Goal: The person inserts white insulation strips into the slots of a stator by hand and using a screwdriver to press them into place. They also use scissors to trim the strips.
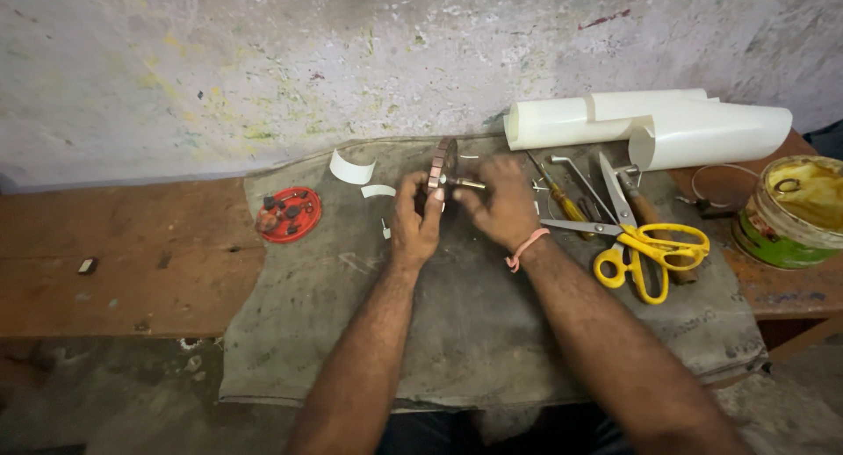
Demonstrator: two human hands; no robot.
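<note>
A round metal ring-shaped part [443, 161] with slots stands on edge on a grey cloth [474, 323], a short shaft sticking out of its middle to the right. My left hand [416, 218] grips the part's lower left side with thumb and fingers. My right hand [500, 200], a pink band at its wrist, is closed around the shaft and the part's right side. Both forearms reach in from the bottom of the view.
Yellow-handled scissors [645, 244], a yellow-handled screwdriver [562, 198] and other hand tools lie right of my hands. Rolled white sheet [650, 121] lies by the wall. An open tin [795, 211] stands far right. A red lid [288, 214] with small parts and white paper strips [351, 169] lie left.
</note>
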